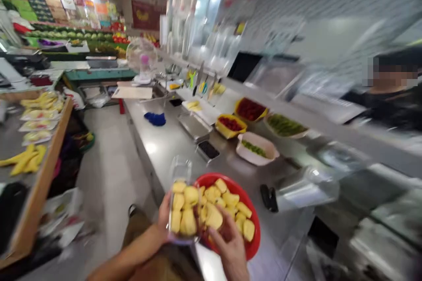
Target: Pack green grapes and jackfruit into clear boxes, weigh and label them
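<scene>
My left hand (164, 214) is closed around the side of a clear plastic box (181, 168) with its lid raised. Plump yellow fruit pieces, which look like jackfruit, sit in rows inside it. Between the thumb and fingers of my right hand (231, 243) is a larger yellow fruit piece (213, 216), over the near left part of a red bowl (256, 241). More such pieces (231, 199) lie in that bowl, right beside the box. The fingertips under the held piece are partly hidden.
Behind the bowl on the steel counter (148, 140) stand a pale dish (253, 158) of green fruit, a yellow dish (231, 134) of red fruit and a metal tray (194, 127). A blue cloth (154, 118) lies farther left. A person (392, 101) is at the right.
</scene>
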A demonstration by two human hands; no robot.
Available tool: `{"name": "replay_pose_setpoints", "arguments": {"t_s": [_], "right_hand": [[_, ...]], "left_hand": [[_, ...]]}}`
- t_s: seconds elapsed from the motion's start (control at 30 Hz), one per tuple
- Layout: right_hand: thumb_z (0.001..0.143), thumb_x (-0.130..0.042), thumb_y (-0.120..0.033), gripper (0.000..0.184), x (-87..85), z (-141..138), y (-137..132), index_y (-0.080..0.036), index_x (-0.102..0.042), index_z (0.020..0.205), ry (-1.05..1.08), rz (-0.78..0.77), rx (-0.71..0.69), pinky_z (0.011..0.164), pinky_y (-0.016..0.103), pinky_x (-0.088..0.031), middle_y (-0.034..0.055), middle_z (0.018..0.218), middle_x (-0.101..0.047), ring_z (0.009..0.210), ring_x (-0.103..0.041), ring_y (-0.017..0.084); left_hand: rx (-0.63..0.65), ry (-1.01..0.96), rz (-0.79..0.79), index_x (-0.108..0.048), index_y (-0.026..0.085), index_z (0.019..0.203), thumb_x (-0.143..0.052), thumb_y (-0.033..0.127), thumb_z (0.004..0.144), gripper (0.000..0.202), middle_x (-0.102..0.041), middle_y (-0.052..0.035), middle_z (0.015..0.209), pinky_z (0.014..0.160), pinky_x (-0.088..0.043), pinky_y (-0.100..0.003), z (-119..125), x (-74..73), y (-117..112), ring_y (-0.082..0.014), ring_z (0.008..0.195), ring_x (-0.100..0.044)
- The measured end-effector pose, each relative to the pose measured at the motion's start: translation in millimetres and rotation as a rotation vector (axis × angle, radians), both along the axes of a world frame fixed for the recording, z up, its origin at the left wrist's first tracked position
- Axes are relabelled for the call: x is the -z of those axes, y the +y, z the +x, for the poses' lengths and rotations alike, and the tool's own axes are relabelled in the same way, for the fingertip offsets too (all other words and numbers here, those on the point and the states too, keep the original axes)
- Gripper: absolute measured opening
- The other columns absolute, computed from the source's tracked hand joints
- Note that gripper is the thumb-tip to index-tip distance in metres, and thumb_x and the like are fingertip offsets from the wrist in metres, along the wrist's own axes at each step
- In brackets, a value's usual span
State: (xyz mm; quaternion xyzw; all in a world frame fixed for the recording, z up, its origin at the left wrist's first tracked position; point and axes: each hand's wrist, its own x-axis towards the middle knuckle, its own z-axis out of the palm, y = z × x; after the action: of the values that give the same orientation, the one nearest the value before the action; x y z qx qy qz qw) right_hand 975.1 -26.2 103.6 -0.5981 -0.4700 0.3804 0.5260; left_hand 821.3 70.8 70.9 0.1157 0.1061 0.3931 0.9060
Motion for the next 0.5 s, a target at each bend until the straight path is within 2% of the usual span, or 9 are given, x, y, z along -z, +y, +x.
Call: {"name": "replay_pose_setpoints", "arguments": {"t_s": [0.07,0.13,0.3,0.4,0.5], "right_hand": [[0.081,-0.085,-0.055,0.056,-0.1,-3.0,-3.8,-0.031,-0.071,0.130,0.103,-0.018,0.052,0.090,0.052,-0.068,0.0132,0.125,-0.080,0.107,-0.080,0.036],[0.077,-0.091,-0.050,0.055,-4.1,-2.3,0.1,-0.023,-0.074,0.122,0.073,0.014,0.028,0.089,0.045,-0.068,0.0146,0.119,-0.080,0.102,-0.080,0.032],[0.087,-0.086,-0.043,0.044,-25.1,-11.5,8.3,-0.026,-0.074,0.126,-0.341,0.248,-0.114,0.099,0.045,-0.063,0.0118,0.125,-0.076,0.113,-0.074,0.029],[0.090,-0.085,-0.042,0.045,-32.6,-28.0,13.7,-0.026,-0.070,0.130,-0.536,0.385,-0.188,0.093,0.043,-0.063,0.0102,0.117,-0.077,0.106,-0.073,0.027],[0.094,-0.080,-0.039,0.040,-34.7,-43.8,24.8,-0.024,-0.068,0.129,-0.677,0.488,-0.200,0.091,0.043,-0.061,0.0098,0.114,-0.077,0.104,-0.070,0.028]], "left_hand": [[0.057,0.012,-0.094,-0.073,0.023,0.133,-0.068,0.078,0.082,0.075,-0.080,-0.0173,0.121,0.090,-0.065,-0.052,-13.4,6.0,-13.5,-0.0388,0.112,-0.077],[0.053,0.000,-0.137,-0.073,0.019,0.132,-0.063,0.079,0.081,0.079,-0.080,-0.0186,0.122,0.096,-0.064,-0.053,-18.0,7.2,-13.6,-0.0375,0.110,-0.078],[-0.055,-0.029,-0.100,-0.072,0.019,0.131,-0.066,0.073,0.084,0.072,-0.080,-0.0153,0.125,0.103,-0.061,-0.050,-17.3,8.4,-8.6,-0.0363,0.116,-0.076],[-0.106,0.000,-0.137,-0.071,0.017,0.134,-0.065,0.067,0.089,0.067,-0.079,-0.0148,0.125,0.104,-0.061,-0.049,-18.8,14.2,-13.9,-0.0356,0.118,-0.075],[-0.202,0.049,-0.213,-0.069,0.017,0.138,-0.064,0.061,0.092,0.064,-0.079,-0.0135,0.125,0.104,-0.061,-0.044,-19.6,20.9,-19.8,-0.0330,0.120,-0.075]]}}
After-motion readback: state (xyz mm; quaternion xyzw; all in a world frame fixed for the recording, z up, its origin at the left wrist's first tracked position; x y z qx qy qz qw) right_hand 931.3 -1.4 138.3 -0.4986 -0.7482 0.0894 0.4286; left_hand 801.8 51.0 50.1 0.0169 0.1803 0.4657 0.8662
